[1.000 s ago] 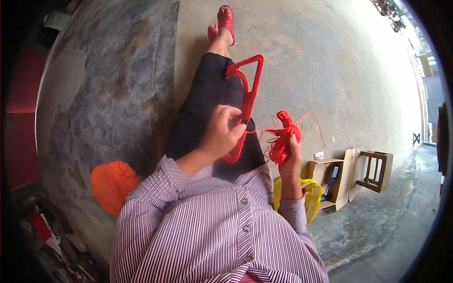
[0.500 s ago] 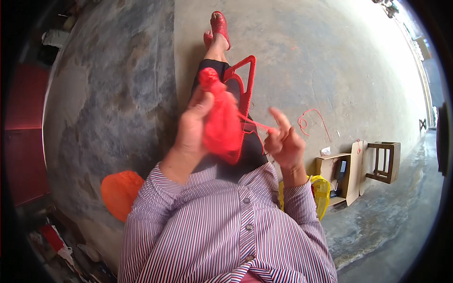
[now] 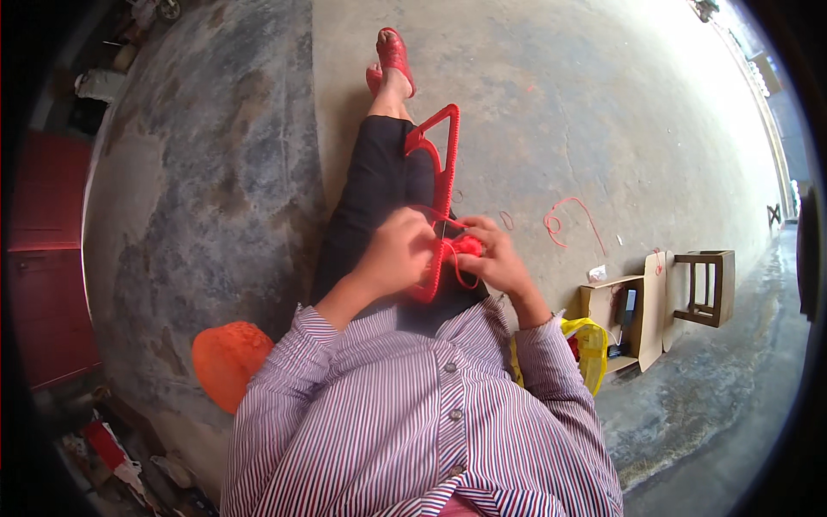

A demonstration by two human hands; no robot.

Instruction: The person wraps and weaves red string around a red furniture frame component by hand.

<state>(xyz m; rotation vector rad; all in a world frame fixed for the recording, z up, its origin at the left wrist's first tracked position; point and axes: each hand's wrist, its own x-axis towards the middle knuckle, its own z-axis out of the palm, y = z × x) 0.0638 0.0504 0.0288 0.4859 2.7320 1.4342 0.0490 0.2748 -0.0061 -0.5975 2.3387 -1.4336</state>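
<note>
Across my lap lies a red plastic frame (image 3: 447,172) with a notched edge, one pointed end toward my feet. My right hand (image 3: 502,263) is closed around a soft red bundle (image 3: 466,246) at the frame's right side; its fingers cover part of it. A loop of thin red cord (image 3: 457,272) hangs below these fingers. On the frame's left side my left hand (image 3: 398,252) is curled, fingertips at the frame. Blur and its own knuckles hide what those fingers grip. More red cord runs between the two hands over the frame.
To the right lie a loose red cord (image 3: 589,226), an opened cardboard box (image 3: 650,302) and a wooden stool (image 3: 714,289). A yellow bag (image 3: 591,355) is beside my right arm, an orange bag-like thing (image 3: 226,366) beside my left. Red doors (image 3: 47,258) stand far left.
The red bundle has gone from my raised left hand to my right hand, low at the frame. Both hands have come together, and the cord stretched between them has slackened into a loop.
</note>
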